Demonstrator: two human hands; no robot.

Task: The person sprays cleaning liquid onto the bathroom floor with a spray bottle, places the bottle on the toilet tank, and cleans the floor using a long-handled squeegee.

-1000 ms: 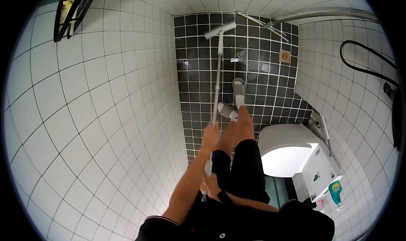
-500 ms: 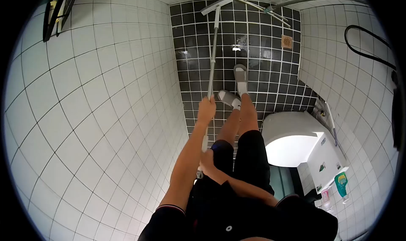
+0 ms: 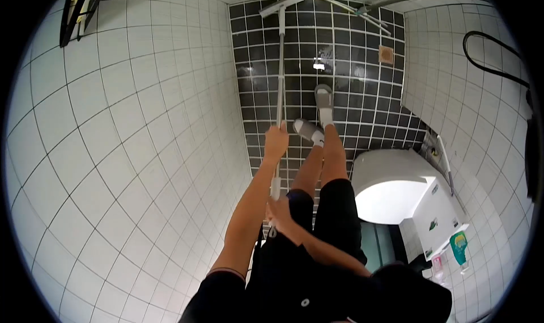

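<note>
A long-handled floor squeegee [image 3: 280, 56] slants away from me, its wide pale head [image 3: 281, 5] on the dark tiles by the far wall. My left hand [image 3: 276, 141] is wrapped round the middle of the pole. Nearer my body, my right hand [image 3: 278, 210] is closed on the grip at the pole's end, where a small loop hangs. Both sets of fingers are partly hidden from above. My feet in grey slippers [image 3: 324, 99] stand to the right of the pole.
White tiled walls [image 3: 113, 124] close in on both sides. A white washbasin [image 3: 391, 164] juts out at the right, with a green bottle [image 3: 459, 245] beside it. Thin poles [image 3: 354, 11] lie in the far right corner near a floor drain [image 3: 386, 55]. The dark floor has wet, shiny patches.
The squeegee head has shifted a little to the left along the far wall, and the pole has swung with it. Both hands keep their hold.
</note>
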